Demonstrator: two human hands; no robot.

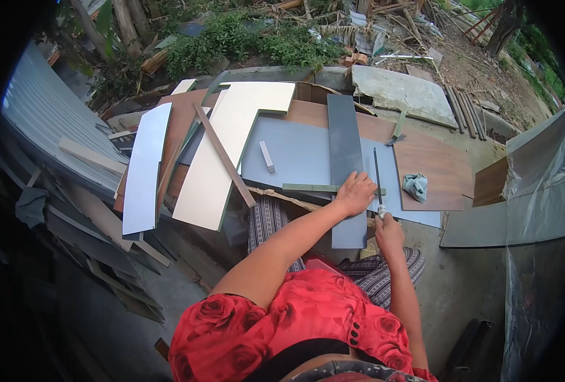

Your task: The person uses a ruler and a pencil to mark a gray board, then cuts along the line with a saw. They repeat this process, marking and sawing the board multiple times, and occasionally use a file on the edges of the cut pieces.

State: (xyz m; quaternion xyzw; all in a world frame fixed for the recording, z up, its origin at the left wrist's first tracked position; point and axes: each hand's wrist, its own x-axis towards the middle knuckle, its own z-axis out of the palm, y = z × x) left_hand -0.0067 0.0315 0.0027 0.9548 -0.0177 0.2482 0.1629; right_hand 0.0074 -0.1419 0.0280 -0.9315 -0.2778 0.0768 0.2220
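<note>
My left hand (357, 192) grips a narrow green strip (308, 188) and presses it down across a long dark grey board (345, 137). The strip's right end sticks out past my fingers, close to a long thin dark blade (377, 172). My right hand (389, 232) is closed around the near end of this blade tool, where a whitish wrapping shows. It looks like a saw, though its teeth are too small to see. The dark board lies over a grey-blue panel (295, 140); its near end overhangs toward my lap.
On the panel lie a small light block (266, 156), a brown stick (222, 151) and a hatchet-like tool (397, 129). A crumpled cloth (415, 186) rests on a brown board (432, 165). Cream offcuts (231, 143) are at left, corrugated metal (59, 114) beyond, plastic sheeting (531, 254) at right.
</note>
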